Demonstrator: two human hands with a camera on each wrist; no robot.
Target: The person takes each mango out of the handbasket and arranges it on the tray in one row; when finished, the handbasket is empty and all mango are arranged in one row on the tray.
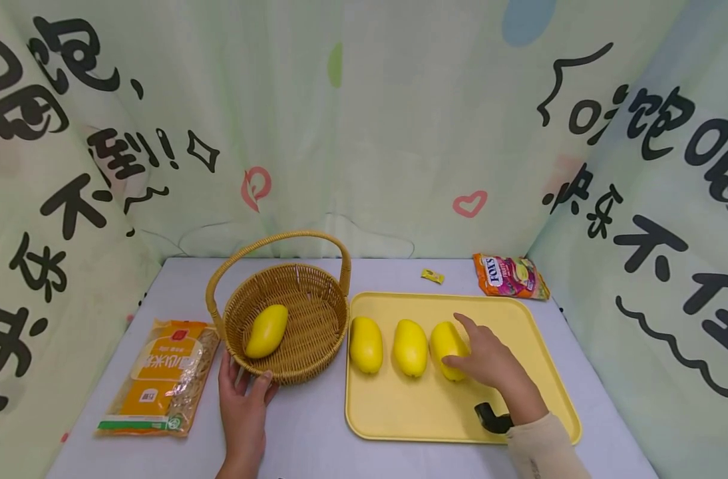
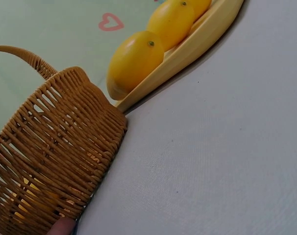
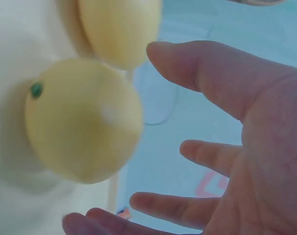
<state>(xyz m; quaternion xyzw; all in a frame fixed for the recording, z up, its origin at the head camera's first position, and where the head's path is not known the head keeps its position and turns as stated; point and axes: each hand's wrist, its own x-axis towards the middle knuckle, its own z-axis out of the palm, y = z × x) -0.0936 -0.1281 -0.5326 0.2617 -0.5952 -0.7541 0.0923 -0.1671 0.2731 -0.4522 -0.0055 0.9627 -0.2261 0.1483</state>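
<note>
In the head view my left hand (image 1: 242,416) rests against the near outer side of a round wicker basket (image 1: 316,346), fingers and thumb spread along its wall. One yellow mango (image 1: 267,331) lies inside, toward the left. Three more mangoes sit in a row on a yellow tray (image 1: 424,416): a left one (image 1: 366,344), a middle one (image 1: 410,348) and a right one (image 1: 447,346). Over the right mango reaches my right hand (image 1: 490,356), thumb and fingers spread around its near right side. The right wrist view shows a gap between this hand and the mango (image 3: 85,120).
Left of the basket lies an orange and clear packet of grain (image 1: 154,379). A Fox's candy bag (image 1: 510,276) lies behind the tray's right corner, and a small yellow wrapped sweet (image 1: 432,275) behind its middle. The basket's tall arched handle (image 1: 301,234) stands up. Printed curtains (image 1: 388,133) enclose the table.
</note>
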